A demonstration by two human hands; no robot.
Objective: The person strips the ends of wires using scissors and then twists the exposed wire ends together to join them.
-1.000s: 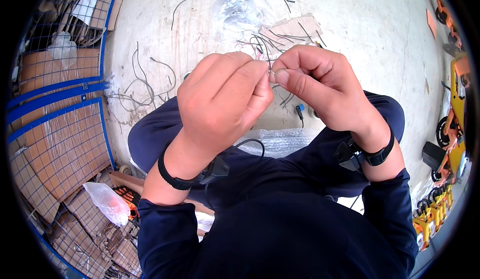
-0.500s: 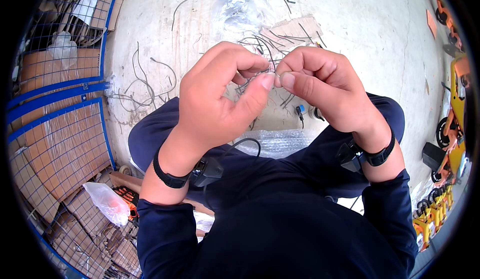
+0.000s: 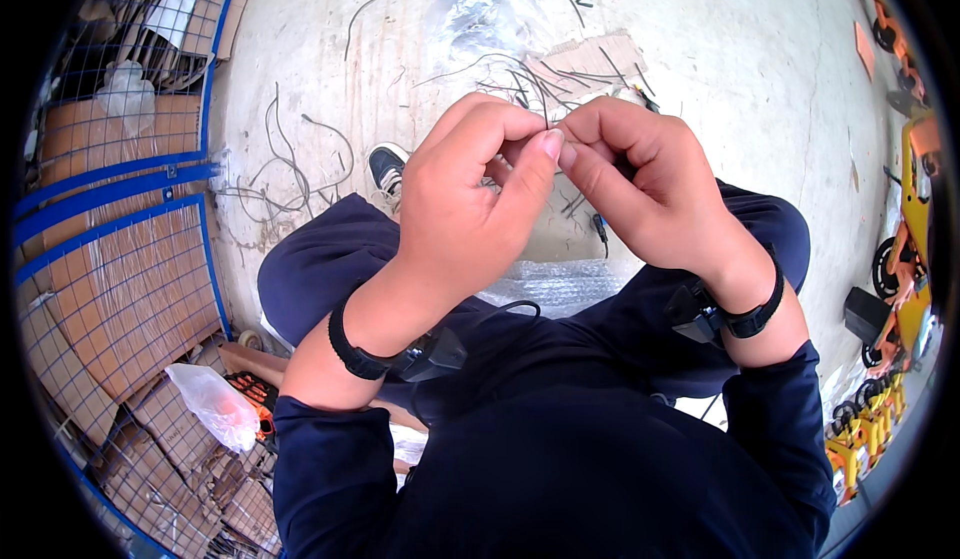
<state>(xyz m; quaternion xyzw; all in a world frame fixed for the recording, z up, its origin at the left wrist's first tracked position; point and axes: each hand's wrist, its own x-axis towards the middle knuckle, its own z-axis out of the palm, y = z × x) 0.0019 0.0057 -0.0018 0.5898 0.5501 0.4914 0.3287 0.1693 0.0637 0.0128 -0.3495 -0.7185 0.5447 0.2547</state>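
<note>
Both hands meet in front of me above the floor, fingertips almost touching. Thumb and forefinger of my left hand [image 3: 465,194] pinch a thin dark wire [image 3: 546,107], which runs up and away from the fingertips. Opposite it, my right hand [image 3: 655,189] is closed in a pinch at the same spot, its other fingers curled in. The short piece between the fingertips is too small to make out. Beyond the hands, more dark wires lie loose over a flat piece of cardboard [image 3: 625,51].
A clear plastic bag [image 3: 485,19] lies farther off. Tangled wires [image 3: 290,184] are on the floor at left, beside a blue mesh cage [image 3: 110,187] of cardboard. A black cable end [image 3: 601,227] and bubble wrap [image 3: 545,287] lie between my legs. Yellow and orange equipment [image 3: 915,179] lines the right.
My left hand has moved slightly right and turned, and the fingertips have come closer together. A shoe now shows beside my left hand.
</note>
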